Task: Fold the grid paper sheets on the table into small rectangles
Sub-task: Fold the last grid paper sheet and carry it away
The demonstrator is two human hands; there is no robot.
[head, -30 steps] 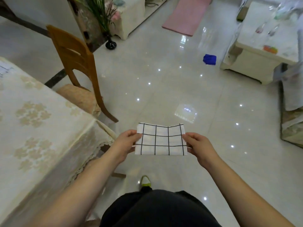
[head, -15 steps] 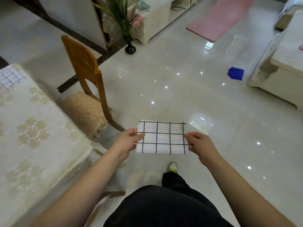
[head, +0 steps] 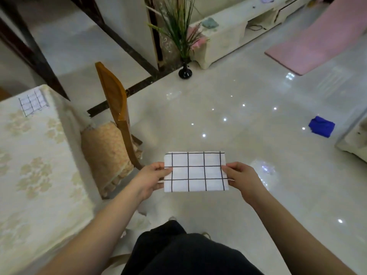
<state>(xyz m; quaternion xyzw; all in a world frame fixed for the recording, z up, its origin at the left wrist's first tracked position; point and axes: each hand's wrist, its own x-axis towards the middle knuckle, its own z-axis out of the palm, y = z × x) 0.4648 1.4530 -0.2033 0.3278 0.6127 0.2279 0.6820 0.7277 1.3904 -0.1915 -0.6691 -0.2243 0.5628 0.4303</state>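
While view swings left, folded grid paper as before, both hands' fingers clamped on its ends.

no readable text, labels or numbers; grid paper carries only ruled black lines, apparently unmarked.

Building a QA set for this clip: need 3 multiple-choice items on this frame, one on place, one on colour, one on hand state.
1. Where is the second grid sheet?
A. on the chair
B. on the table's far corner
C. on the floor

2. What colour is the cloth on the floor?
A. blue
B. red
C. yellow

3. How is the folded grid paper held?
A. left hand alone
B. lying on the lap
C. pinched at both ends

Key: B, the second grid sheet lies on the table; A, the cloth is blue; C, the left hand and right hand pinch the folded grid paper.
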